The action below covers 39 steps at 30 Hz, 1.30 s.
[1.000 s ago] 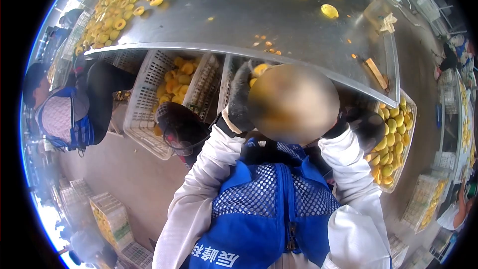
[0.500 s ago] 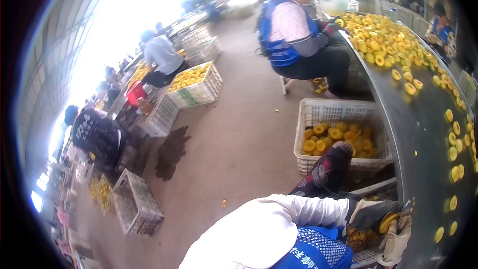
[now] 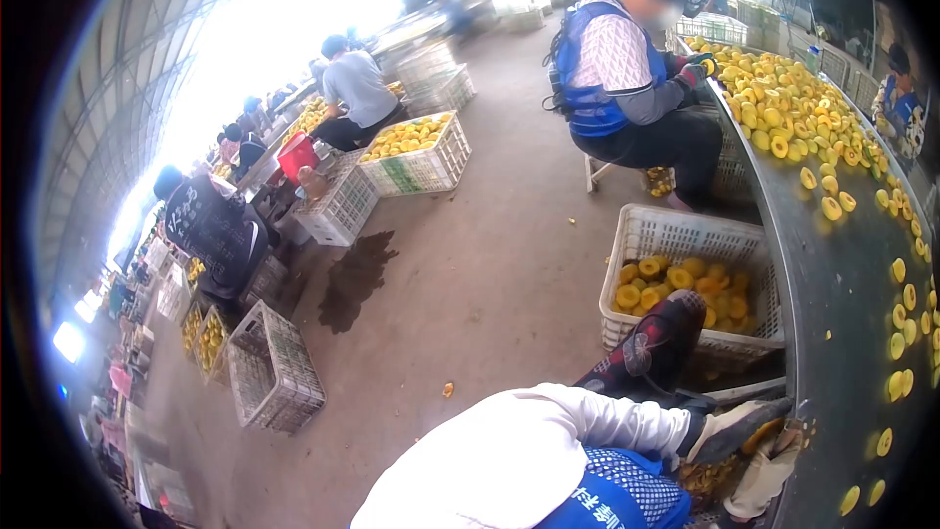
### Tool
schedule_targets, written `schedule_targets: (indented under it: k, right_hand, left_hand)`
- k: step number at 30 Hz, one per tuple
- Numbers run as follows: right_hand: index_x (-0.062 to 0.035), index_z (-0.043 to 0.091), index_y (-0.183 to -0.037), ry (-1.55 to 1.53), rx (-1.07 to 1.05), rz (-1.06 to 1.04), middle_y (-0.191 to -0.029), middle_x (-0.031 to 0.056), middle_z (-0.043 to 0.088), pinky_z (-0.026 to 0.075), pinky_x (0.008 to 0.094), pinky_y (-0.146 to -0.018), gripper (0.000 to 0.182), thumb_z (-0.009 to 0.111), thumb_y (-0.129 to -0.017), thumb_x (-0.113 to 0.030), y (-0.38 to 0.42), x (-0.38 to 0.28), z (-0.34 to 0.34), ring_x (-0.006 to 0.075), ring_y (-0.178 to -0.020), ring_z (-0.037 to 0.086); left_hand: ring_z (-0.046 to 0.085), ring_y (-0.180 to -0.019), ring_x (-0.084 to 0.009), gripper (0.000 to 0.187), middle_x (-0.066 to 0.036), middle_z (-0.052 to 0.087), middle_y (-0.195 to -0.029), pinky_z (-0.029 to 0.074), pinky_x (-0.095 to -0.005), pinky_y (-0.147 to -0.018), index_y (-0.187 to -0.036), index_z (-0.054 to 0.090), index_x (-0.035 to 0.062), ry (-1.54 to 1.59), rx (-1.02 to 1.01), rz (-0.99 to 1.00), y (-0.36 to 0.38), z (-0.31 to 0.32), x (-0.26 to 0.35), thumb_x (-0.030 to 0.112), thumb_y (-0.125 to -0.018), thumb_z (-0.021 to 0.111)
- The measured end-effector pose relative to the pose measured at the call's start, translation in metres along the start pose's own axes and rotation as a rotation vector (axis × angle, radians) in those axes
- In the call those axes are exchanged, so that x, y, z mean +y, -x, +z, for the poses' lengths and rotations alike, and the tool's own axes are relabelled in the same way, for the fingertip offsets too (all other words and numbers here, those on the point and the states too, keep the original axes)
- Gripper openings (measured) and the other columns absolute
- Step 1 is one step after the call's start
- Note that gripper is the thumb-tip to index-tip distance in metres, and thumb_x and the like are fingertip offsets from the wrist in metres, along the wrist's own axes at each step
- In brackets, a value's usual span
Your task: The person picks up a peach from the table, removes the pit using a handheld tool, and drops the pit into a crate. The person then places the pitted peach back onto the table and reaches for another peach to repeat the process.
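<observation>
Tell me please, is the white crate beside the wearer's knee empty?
No, the white crate holds a layer of halved yellow fruit on its bottom.

We see our left hand [image 3: 732,428] in a dark grey glove, our right hand [image 3: 766,475] in a cream one, our sleeve [image 3: 548,431] white under a blue mesh vest [image 3: 617,495]. Yellow fruit halves [image 3: 783,113] dot the grey steel tabletop [image 3: 842,284]; the crate [image 3: 685,235] is white lattice, the floor [image 3: 470,264] brownish with a dark stain.

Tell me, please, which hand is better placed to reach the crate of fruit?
Probably the left: the left hand lies against the fruit at the table edge, nearer the crate; the right hand sits farther off.
</observation>
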State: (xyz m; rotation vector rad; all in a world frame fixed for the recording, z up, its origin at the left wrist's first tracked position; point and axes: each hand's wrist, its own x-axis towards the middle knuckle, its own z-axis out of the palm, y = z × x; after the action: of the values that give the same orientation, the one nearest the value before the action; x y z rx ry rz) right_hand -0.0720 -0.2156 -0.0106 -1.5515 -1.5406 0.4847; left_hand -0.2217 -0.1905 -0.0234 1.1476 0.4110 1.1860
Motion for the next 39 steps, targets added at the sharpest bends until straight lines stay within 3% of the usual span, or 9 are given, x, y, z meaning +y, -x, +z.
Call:
schedule_targets:
  k: [2,7,10,12,14,15,25,28,39]
  right_hand:
    - [0.0092,0.052,-0.131,0.016,-0.03,-0.04,-0.129,0.0249,0.06,0.043,0.0367,-0.101,0.042,0.051,-0.104,-0.023,0.0,0.004,-0.001,0.0337,-0.117,0.058]
    - [0.0088,0.051,-0.132,0.146,0.029,-0.009,-0.13,0.0249,0.058,0.042,0.0375,-0.102,0.043,0.052,-0.103,-0.023,0.009,-0.01,-0.004,0.0336,-0.116,0.057]
    - [0.0077,0.052,-0.13,0.149,0.024,0.028,-0.126,0.0231,0.059,0.042,0.0371,-0.101,0.041,0.053,-0.102,-0.021,0.02,0.001,-0.004,0.0317,-0.113,0.057]
    - [0.0068,0.052,-0.129,0.051,0.006,0.106,-0.123,0.0212,0.06,0.042,0.0365,-0.1,0.039,0.053,-0.101,-0.021,0.026,0.012,-0.007,0.03,-0.111,0.057]
    - [0.0039,0.053,-0.123,-0.244,-0.19,0.138,-0.114,0.0159,0.06,0.042,0.0351,-0.098,0.033,0.054,-0.101,-0.02,0.025,0.028,-0.017,0.0249,-0.106,0.056]
    - [0.0023,0.053,-0.118,-0.322,-0.14,0.151,-0.108,0.0118,0.058,0.042,0.0342,-0.096,0.028,0.054,-0.101,-0.02,0.029,0.015,-0.017,0.0209,-0.103,0.055]
    - [0.0061,0.048,-0.134,-0.225,-0.007,0.215,-0.129,0.017,0.059,0.038,0.0349,-0.107,0.044,0.05,-0.104,-0.026,0.041,0.005,-0.023,0.0253,-0.118,0.054]
    - [0.0052,0.049,-0.132,-0.193,-0.022,0.182,-0.126,0.0165,0.059,0.038,0.0357,-0.105,0.045,0.048,-0.105,-0.031,0.043,0.0,-0.025,0.0253,-0.117,0.054]
    - [0.0037,0.048,-0.132,-0.298,-0.055,0.282,-0.126,0.0155,0.053,0.037,0.0363,-0.105,0.049,0.049,-0.104,-0.036,0.046,0.014,-0.023,0.0245,-0.117,0.05]
  left_hand:
    - [0.059,-0.102,-0.0134,0.027,-0.007,0.064,-0.118,0.048,-0.0273,-0.096,-0.124,0.061,0.0049,-0.081,0.058,0.046,0.0,0.001,-0.002,0.019,-0.102,0.053]
    - [0.059,-0.103,-0.0132,0.028,-0.006,0.065,-0.116,0.048,-0.0284,-0.093,-0.124,0.062,0.0038,0.131,0.041,-0.315,-0.006,0.009,0.02,0.02,-0.103,0.051]
    - [0.058,-0.105,-0.0124,0.029,-0.005,0.066,-0.115,0.046,-0.0278,-0.093,-0.123,0.062,0.0035,-0.092,0.208,-0.154,0.012,0.026,0.056,0.022,-0.103,0.051]
    - [0.055,-0.112,-0.0115,0.033,-0.006,0.062,-0.122,0.044,-0.0269,-0.098,-0.131,0.057,0.0035,0.085,0.164,-0.356,0.015,0.02,0.088,0.021,-0.103,0.052]
    - [0.052,-0.118,-0.0112,0.038,-0.007,0.057,-0.131,0.043,-0.0262,-0.101,-0.141,0.048,0.0046,-0.291,-0.116,0.238,0.02,-0.007,0.07,0.015,-0.104,0.051]
    - [0.05,-0.122,-0.0128,0.054,-0.008,0.053,-0.136,0.041,-0.0266,-0.105,-0.148,0.038,0.005,0.022,-0.063,0.092,0.003,-0.017,0.025,0.007,-0.097,0.06]
    - [0.054,-0.12,-0.0225,0.079,-0.015,0.057,-0.129,0.045,-0.0306,-0.101,-0.143,0.039,0.0011,-0.654,0.0,0.41,0.012,-0.041,0.005,-0.002,-0.075,0.078]
    - [0.054,-0.12,-0.0239,0.082,-0.015,0.057,-0.129,0.044,-0.0302,-0.102,-0.143,0.039,0.0009,-0.433,-0.054,0.354,0.005,-0.036,0.003,0.001,-0.073,0.081]
    - [0.053,-0.125,-0.0213,0.068,-0.015,0.056,-0.135,0.045,-0.0311,-0.105,-0.146,0.038,0.0013,-0.261,-0.038,0.275,-0.001,-0.026,-0.008,-0.001,-0.087,0.071]
